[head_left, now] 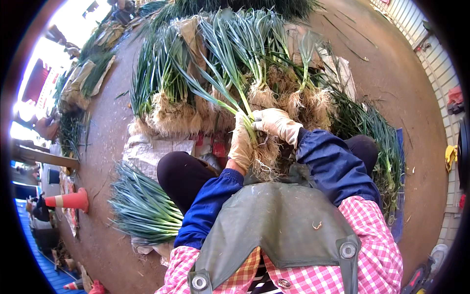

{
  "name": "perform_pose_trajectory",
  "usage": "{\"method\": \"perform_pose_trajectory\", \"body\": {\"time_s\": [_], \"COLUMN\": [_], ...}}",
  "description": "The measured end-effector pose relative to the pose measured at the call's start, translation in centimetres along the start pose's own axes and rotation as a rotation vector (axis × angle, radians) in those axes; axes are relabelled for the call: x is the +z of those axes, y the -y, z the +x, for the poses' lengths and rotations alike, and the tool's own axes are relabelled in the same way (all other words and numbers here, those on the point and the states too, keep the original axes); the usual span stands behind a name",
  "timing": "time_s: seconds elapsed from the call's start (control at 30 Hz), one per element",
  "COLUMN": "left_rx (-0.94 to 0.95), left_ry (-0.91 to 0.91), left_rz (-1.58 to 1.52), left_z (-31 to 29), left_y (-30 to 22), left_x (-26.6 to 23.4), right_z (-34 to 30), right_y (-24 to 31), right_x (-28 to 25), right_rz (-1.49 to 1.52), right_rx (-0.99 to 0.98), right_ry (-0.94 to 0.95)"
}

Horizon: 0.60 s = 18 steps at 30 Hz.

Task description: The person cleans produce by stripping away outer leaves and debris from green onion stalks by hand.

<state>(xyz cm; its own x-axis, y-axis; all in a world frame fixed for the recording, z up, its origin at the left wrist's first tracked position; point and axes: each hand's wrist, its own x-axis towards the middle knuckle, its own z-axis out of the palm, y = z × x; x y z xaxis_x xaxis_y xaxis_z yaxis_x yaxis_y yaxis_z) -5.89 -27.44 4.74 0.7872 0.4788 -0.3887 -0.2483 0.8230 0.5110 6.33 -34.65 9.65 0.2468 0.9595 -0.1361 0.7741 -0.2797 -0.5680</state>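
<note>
A few green onions (244,100) with long green leaves and tangled pale roots (266,159) are held in front of my apron. My left hand (240,142), in a cream glove, is closed around their stems from the left. My right hand (277,123), gloved alike, pinches the stems from the right, close to the left hand. Its fingertips are partly hidden among the stems. Just beyond my hands lies a big pile of green onions (166,110), roots toward me. By my left knee rests a bundle of green onions (144,203), leaves pointing left.
More green onions (374,137) lie on a blue sheet (399,196) to the right. Pale sacking (156,149) is spread under the pile. An orange traffic cone (73,200) lies at the left on the brown floor (110,122). A tiled wall (431,63) runs along the right.
</note>
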Motion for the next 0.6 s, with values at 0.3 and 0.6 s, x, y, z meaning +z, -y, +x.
{"method": "perform_pose_trajectory", "body": {"time_s": [0.3, 0.6], "left_rx": [0.052, -0.012], "left_ry": [0.01, 0.006], "left_rz": [0.039, 0.005], "left_z": [-2.3, -0.4], "left_y": [-1.7, -1.3], "left_x": [3.1, 0.2], "right_z": [-1.6, -7.2], "right_y": [0.8, 5.1], "right_x": [0.9, -1.3], "right_rz": [0.875, 0.72], "right_rx": [0.24, -0.431], "right_ry": [0.04, 0.321]}}
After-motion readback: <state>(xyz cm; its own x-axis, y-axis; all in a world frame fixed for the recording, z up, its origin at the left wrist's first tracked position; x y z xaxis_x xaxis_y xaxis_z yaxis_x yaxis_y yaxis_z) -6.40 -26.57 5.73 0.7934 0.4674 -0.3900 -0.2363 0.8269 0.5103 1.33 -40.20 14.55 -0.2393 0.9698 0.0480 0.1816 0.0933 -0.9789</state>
